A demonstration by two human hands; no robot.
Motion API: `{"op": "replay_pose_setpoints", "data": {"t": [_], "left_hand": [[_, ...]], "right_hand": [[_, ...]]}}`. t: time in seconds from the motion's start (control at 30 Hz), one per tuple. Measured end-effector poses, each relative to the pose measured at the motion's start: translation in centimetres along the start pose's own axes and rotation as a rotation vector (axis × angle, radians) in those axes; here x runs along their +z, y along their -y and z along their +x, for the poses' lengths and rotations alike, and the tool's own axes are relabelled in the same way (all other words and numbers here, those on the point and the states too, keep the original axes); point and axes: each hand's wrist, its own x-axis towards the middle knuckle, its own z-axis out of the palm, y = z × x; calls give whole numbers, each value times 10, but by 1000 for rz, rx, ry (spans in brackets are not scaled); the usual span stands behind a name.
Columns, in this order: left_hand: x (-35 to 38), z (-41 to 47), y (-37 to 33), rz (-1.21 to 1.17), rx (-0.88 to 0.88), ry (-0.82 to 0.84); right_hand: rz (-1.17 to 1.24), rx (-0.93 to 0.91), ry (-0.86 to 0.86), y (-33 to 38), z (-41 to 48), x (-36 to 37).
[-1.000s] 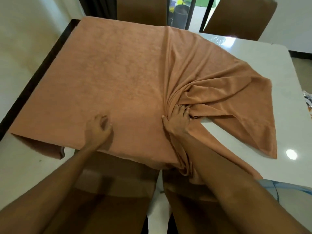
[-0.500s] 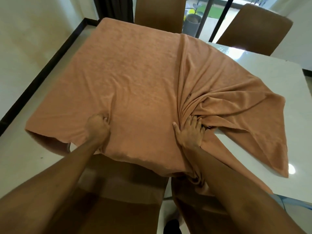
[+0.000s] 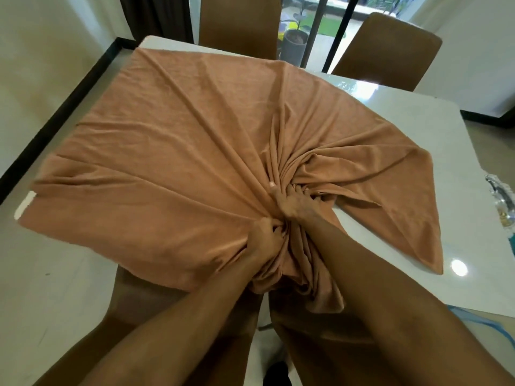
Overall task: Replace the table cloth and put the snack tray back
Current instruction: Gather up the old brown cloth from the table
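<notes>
An orange-brown table cloth (image 3: pixel 156 168) lies over the left part of a white table (image 3: pixel 412 129), gathered into radiating folds at the near edge. My left hand (image 3: pixel 264 240) is clenched on a bunch of the cloth at the table's near edge. My right hand (image 3: pixel 295 204) grips the bunched cloth just beyond it, fingers buried in the folds. The two hands nearly touch. Part of the cloth hangs down off the near edge between my arms. No snack tray is clearly in view.
Two brown chairs (image 3: pixel 390 48) stand at the far side, and another brown chair (image 3: pixel 145 299) is tucked below me. A shiny foil-like object (image 3: pixel 501 201) lies at the table's right edge. A potted plant (image 3: pixel 295 40) stands beyond the glass door. A wall runs along the left.
My left hand slid right across the cloth and closed on it beside my right hand. The cloth was flat on the left; now it is pulled into folds, uncovering the table's far left corner.
</notes>
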Motion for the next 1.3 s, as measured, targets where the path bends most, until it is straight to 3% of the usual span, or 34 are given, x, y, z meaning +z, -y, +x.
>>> {"op": "replay_pose_setpoints", "data": {"t": [0.1,0.17,0.27,0.37,0.47,0.6,0.7,0.87,1.0,1.13,1.3], "left_hand": [[-11,-9,9,-92,96,155],[-28,-12,29,-83,101,170],[-73,-10,64,21,2,-101],[-136,7,109,331,-34,-292],[-183,17,143,648,-46,-310],[-192,25,149,785,100,-291],[-187,33,135,710,130,-360],[-149,51,110,433,-93,-522],[-100,76,76,142,-212,-479],[-36,85,-4,-204,-23,-312],[30,78,-61,-143,146,-79]], "right_hand": [[-176,-8,48,-1,-3,2],[-269,-43,-1,-4,-5,11],[-375,-126,-150,-5,-8,21],[-435,-201,-222,-5,-9,24],[-414,-241,-259,-8,-7,29],[-264,-295,-382,-25,-16,41],[-121,-306,-506,-41,-24,39],[199,-93,-696,-65,-12,0],[358,188,-399,-93,19,-12],[305,113,-264,-97,27,-3],[601,53,-249,-98,17,-20]]}}
